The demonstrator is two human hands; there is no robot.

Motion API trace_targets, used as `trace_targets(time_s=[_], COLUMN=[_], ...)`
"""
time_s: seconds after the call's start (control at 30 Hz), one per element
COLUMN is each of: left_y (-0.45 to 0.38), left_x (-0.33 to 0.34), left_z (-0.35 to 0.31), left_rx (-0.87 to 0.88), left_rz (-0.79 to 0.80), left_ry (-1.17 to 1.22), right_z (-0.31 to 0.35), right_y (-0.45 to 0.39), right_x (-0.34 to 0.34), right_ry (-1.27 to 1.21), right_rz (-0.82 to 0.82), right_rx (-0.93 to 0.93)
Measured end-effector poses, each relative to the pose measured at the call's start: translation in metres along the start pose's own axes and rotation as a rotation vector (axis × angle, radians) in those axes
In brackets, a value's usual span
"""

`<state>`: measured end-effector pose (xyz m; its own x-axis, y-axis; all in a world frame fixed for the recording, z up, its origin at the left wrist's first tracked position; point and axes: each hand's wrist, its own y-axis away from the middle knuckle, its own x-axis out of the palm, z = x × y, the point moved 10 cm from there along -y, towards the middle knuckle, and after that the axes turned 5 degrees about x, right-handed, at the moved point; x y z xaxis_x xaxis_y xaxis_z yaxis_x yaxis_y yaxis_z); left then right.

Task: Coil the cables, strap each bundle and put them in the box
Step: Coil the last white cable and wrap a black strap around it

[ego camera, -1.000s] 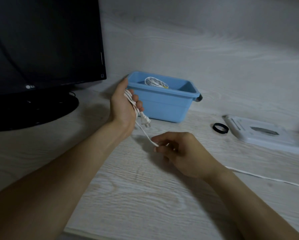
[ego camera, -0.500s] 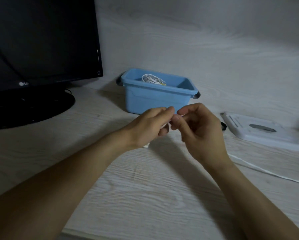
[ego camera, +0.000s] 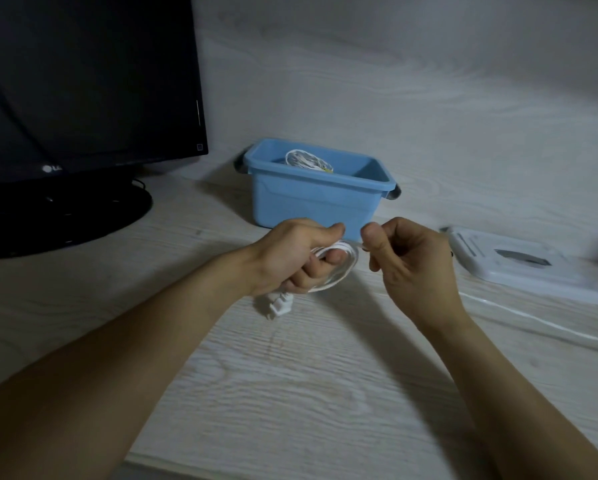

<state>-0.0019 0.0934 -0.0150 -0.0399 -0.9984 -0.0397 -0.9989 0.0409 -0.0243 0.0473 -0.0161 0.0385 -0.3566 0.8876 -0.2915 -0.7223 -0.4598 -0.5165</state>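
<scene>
My left hand [ego camera: 299, 258] grips loops of a white cable [ego camera: 344, 271] in front of the blue box [ego camera: 311, 199]. The cable's white plug [ego camera: 278, 303] hangs below my left fist. My right hand [ego camera: 406, 261] pinches the same cable just right of the loops, thumb up. The loose end of the cable [ego camera: 533, 323] trails across the desk to the right edge. Inside the box lies a coiled white cable bundle [ego camera: 308, 160].
A black monitor [ego camera: 82, 81] on a round stand [ego camera: 65, 213] fills the left. A flat white device [ego camera: 529, 265] lies at the right, a small black ring beside it mostly hidden by my right hand. The desk's front edge runs along the bottom.
My left hand moved down from beside the box toward the middle. My right hand rose off the desk to meet it, and another loop of cable now lies in my left hand.
</scene>
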Motion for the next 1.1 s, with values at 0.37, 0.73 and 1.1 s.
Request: trace_targets(time_s=[0.37,0.73,1.1], left_y=[-0.006,0.007,0.002], left_x=[0.003,-0.099,-0.096], left_z=[0.007,-0.006,-0.003], left_rx=[-0.025,0.123,0.264], left_rz=[-0.071,-0.506,-0.589], left_ry=[0.278,0.693,1.044], right_z=[-0.002,-0.008,-0.038], right_y=[-0.003,-0.013,0.010], right_x=[-0.005,-0.019,0.053], right_ry=[0.138,0.634,0.542], right_rz=[-0.026,0.030,0.444], right_rx=[-0.051,-0.128,-0.019])
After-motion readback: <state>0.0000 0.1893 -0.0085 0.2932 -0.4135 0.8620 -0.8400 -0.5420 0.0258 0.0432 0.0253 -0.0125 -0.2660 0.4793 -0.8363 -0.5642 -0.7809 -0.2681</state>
